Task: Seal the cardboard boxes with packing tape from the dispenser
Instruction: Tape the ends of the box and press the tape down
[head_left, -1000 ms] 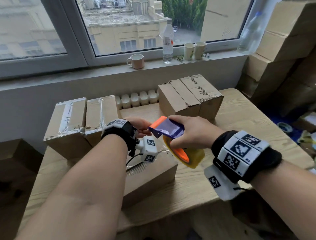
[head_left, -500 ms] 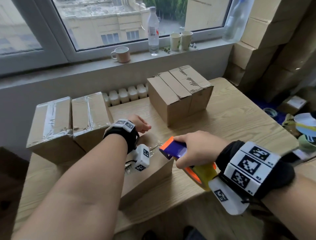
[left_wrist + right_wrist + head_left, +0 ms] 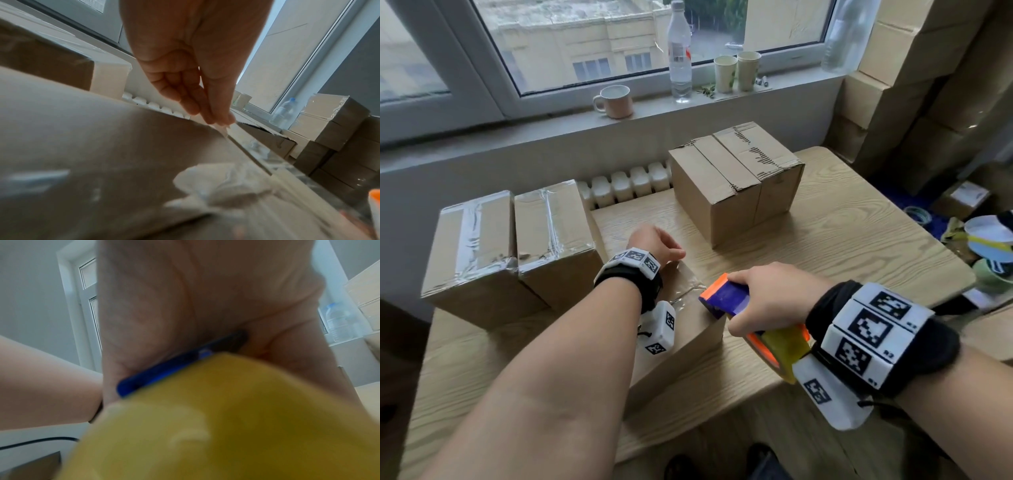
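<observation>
Head view: your left hand (image 3: 659,244), fingers extended, is pinning the tape end on the box (image 3: 690,329) while your right hand (image 3: 774,299) is gripping the dispenser (image 3: 726,299), drawing tape taut along the seam.

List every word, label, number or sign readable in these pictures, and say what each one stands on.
No text can be read with certainty.
Right wrist band: square black-and-white marker codes, with tiny characters beside them, too small to read.
Left wrist band: marker codes only, no words.
Water bottle: a label with red print, too small to read.
Untaped cardboard box: dark torn marks, not lettering.
Paper cups: faint print, unreadable.
</observation>
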### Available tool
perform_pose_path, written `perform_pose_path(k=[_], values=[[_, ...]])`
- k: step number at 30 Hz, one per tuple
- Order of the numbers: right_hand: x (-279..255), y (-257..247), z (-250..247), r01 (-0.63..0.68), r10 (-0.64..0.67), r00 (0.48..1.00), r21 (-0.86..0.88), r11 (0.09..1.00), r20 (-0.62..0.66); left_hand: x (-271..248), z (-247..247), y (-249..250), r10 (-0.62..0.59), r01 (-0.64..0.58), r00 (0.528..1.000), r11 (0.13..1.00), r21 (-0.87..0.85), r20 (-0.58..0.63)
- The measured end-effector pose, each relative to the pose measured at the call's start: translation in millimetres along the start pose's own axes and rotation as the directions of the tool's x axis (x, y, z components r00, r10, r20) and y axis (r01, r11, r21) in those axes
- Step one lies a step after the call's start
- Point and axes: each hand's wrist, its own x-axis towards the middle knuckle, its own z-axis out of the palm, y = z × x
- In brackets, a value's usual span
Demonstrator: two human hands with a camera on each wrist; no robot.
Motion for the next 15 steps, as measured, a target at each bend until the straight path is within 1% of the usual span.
perform_pose_path(k=[6, 15], values=[[4.2, -3.3, 0.7, -0.021, 0.021, 1.0, -0.002, 1.0, 0.021, 2.2, 6.6, -2.8, 0.049, -0.049, 0.998, 0.999, 0.011, -0.05], [5.3, -4.5, 1.2, -0.042, 0.042, 0.999, -0.004, 0.999, 0.024, 6.8, 11.0, -6.6, 0.081, -0.081, 0.995, 0.997, 0.01, -0.061]])
